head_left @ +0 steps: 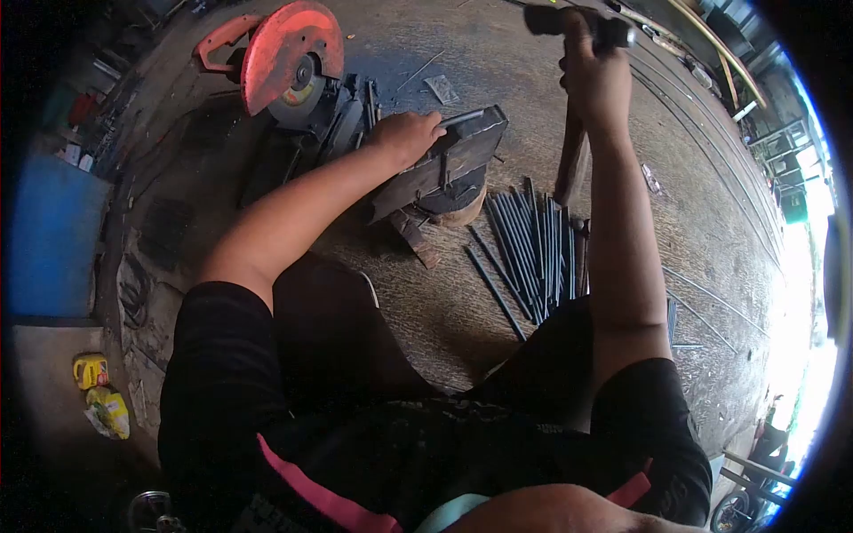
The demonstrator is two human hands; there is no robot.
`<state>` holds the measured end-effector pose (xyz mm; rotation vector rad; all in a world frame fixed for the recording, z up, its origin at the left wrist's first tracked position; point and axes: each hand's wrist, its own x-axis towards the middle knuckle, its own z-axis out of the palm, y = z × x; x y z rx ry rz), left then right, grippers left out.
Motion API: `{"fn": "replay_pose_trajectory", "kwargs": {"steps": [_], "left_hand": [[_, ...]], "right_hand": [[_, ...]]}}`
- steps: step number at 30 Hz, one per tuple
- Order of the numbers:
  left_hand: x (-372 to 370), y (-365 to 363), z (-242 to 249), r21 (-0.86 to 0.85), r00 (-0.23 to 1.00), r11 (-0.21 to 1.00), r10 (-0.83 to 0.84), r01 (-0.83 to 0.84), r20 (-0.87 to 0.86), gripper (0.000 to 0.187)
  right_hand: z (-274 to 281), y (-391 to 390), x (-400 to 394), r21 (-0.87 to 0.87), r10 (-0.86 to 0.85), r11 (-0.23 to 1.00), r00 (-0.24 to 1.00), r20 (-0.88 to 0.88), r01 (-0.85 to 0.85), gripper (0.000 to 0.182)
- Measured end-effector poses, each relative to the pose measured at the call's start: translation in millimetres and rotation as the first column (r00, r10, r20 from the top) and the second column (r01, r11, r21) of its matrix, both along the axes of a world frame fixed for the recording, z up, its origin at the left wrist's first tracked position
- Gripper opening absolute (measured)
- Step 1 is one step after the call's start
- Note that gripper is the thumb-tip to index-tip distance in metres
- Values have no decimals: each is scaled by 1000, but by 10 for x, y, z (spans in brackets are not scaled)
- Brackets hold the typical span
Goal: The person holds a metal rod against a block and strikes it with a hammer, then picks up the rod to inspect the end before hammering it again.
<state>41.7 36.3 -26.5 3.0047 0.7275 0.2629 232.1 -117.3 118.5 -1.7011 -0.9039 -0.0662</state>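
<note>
My left hand (407,139) is closed round one end of a short metal rod (464,117), which lies along the top of a dark steel block (444,164). The block rests on a round wooden stump (458,210). Raised at the upper right, my right hand (597,80) grips a hammer (611,32) by its handle near the dark head; the handle runs down below the fist. Between the block and my right forearm, several thin metal rods (524,244) lie fanned out on the ground.
A red cut-off saw (293,53) stands at the upper left, just beyond my left forearm. Long thin rods (711,133) lie on the ground at the right. Yellow packages (91,371) are at the lower left, below a blue panel (53,235).
</note>
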Motion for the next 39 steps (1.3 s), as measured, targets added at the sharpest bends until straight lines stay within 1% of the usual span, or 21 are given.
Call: {"fn": "replay_pose_trajectory", "kwargs": {"steps": [3, 4, 5, 6, 7, 10, 12, 13, 14, 17, 19, 20, 22, 23, 25, 29, 31, 32, 35, 37, 39], "left_hand": [[30, 24, -12, -17, 999, 1000, -12, 13, 53, 31], [49, 33, -7, 1, 998, 1000, -25, 25, 51, 30], [67, 19, 14, 24, 998, 999, -40, 39, 49, 30], [64, -28, 58, 3, 995, 999, -47, 47, 84, 29], [73, -33, 109, 19, 995, 999, -50, 49, 88, 29], [56, -82, 129, 17, 996, 999, -44, 43, 75, 30], [45, -83, 158, 22, 997, 999, -38, 37, 67, 29], [30, -96, 154, 15, 998, 999, -31, 30, 46, 29], [30, -45, 96, 11, 997, 999, -53, 53, 62, 29], [11, -50, 99, 4, 994, 997, -75, 75, 74, 27], [13, -32, 79, 1, 994, 997, -76, 76, 74, 27], [16, -28, 77, 6, 994, 997, -83, 83, 78, 26], [23, -61, 87, -3, 995, 997, -71, 71, 72, 27], [52, -75, 126, -5, 996, 998, -60, 60, 72, 27], [90, -27, 140, 26, 991, 995, -95, 93, 98, 28], [26, -116, 116, 32, 989, 997, -73, 69, 130, 30], [45, -62, 17, 29, 984, 996, -87, 83, 154, 30], [50, -18, -34, 33, 979, 996, -90, 85, 183, 30], [45, -70, 59, 14, 1000, 1000, -10, 10, 23, 30], [20, -40, 55, -14, 999, 1000, -25, 25, 21, 31], [54, -21, 5, -38, 998, 998, -57, 58, 17, 31]], "right_hand": [[-259, 148, 75, -52, -80, 995, 993, 88, 84, 52], [-533, 234, 123, -182, -87, 972, 947, 308, 148, 52], [-855, 328, 146, -452, -29, 875, 952, 306, 172, 48], [-859, 199, -142, -671, -4, 731, 983, 182, 127, 46], [-939, 178, -85, -613, 47, 790, 997, 63, 2, 63], [-868, 194, 136, -647, 93, 760, 995, 18, -60, 67], [-816, 215, 249, -499, 31, 866, 993, 113, 29, 64], [-304, 37, -24, -503, -57, 857, 992, 113, 107, 60], [-231, 46, 81, -284, -8, 956, 972, 234, 76, 53], [313, -160, -194, 125, -86, 989, 996, 30, 81, 37], [214, -133, -131, 310, 33, 950, 999, -35, -20, 42], [63, -72, -60, 200, 16, 980, 1000, -3, -15, 45], [-676, 209, 126, -322, -28, 942, 981, 191, 90, 47], [-1078, 334, 210, -649, 7, 723, 937, 349, 236, 47], [-1186, 167, 135, -452, 73, 887, 996, -54, -90, 46], [-697, 41, 139, -531, 20, 844, 987, 161, 69, 45], [-539, 28, 165, -298, 61, 946, 971, -231, -131, 47], [-446, 23, 152, -230, 31, 968, 962, -271, -96, 42], [-126, -33, 164, -121, 37, 991, 994, -101, -49, 44], [69, -47, -40, 83, 2, 997, 997, -73, 4, 47], [-37, 21, 3, 64, 5, 998, 991, -136, 4, 49]]}}
